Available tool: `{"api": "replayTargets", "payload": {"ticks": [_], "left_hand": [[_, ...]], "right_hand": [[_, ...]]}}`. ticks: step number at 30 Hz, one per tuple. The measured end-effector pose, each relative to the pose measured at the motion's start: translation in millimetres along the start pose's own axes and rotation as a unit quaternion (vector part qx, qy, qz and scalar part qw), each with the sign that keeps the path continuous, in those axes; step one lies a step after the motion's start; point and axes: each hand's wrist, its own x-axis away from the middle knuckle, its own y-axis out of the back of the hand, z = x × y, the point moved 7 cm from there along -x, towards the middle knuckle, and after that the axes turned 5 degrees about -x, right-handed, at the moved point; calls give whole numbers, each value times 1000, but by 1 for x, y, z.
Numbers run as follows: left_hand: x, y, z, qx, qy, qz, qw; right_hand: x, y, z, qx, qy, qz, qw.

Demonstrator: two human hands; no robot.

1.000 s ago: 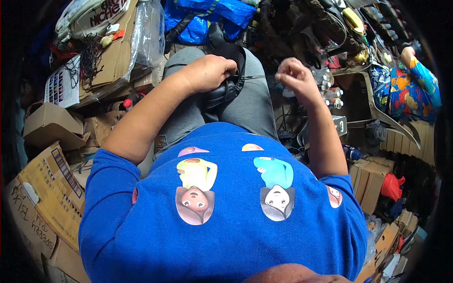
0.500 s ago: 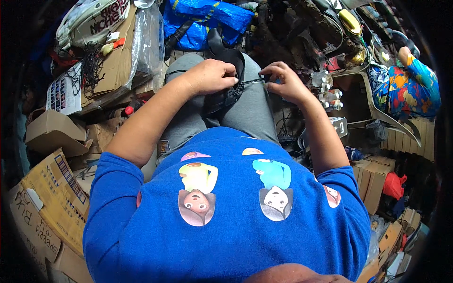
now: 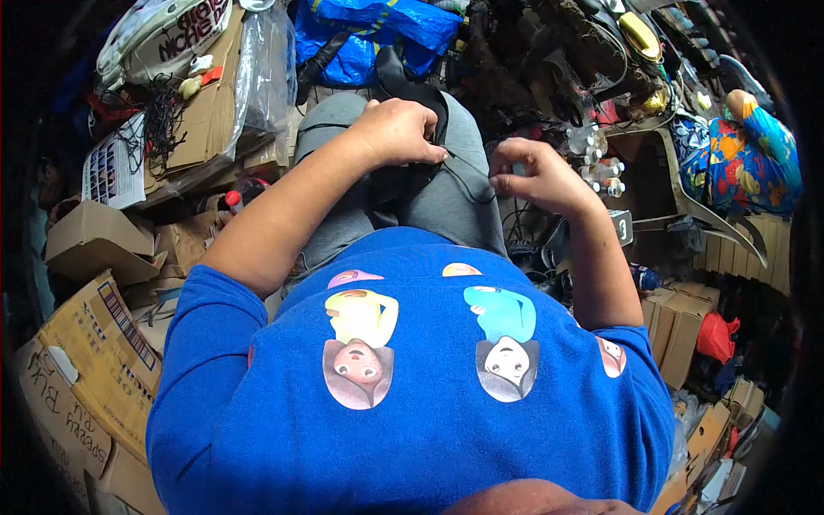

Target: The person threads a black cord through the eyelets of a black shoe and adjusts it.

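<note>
Across my grey-trousered thighs lies a black item with a curved, strap-like band (image 3: 422,96); its kind does not show, and my hand hides much of it. My left hand (image 3: 396,133) is closed on it, thumb and fingertips pinched at its right edge. A thin black cord (image 3: 469,182) runs from that pinch in a slack curve over my right thigh toward my right hand (image 3: 542,176). The right hand hovers beside the thigh with fingers curled and the thumb tip near the cord's end.
Cardboard boxes (image 3: 99,245) crowd the left side, with flattened cardboard (image 3: 204,120) beyond. A blue bag (image 3: 343,64) lies past my knees. Small clear bottles (image 3: 608,169) stand at right, near a person's colourful clothing (image 3: 742,163).
My right hand has moved slightly right and down, farther from my left. The strand between them was taut and now hangs in a slack curve. My left hand has shifted slightly right.
</note>
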Motion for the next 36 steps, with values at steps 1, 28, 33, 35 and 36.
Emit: {"api": "replayTargets", "payload": {"ticks": [1, 28, 33, 35, 36], "left_hand": [[0, 0, -1, -8, -2, 9, 1000], [65, 36, 83, -140, -109, -65, 982], [136, 88, 170, 289, 106, -129, 943], [126, 107, 152, 378, 57, -165, 909], [110, 117, 125, 444, -45, -174, 878]], "right_hand": [[-2, 3, -7, -65, -28, -6, 997], [-27, 21, -39, 448, 143, -119, 874], [11, 85, -88, -171, 13, -248, 953], [-6, 88, -72, -425, 101, -252, 863], [-19, 86, -58, -478, 159, -211, 837]]}}
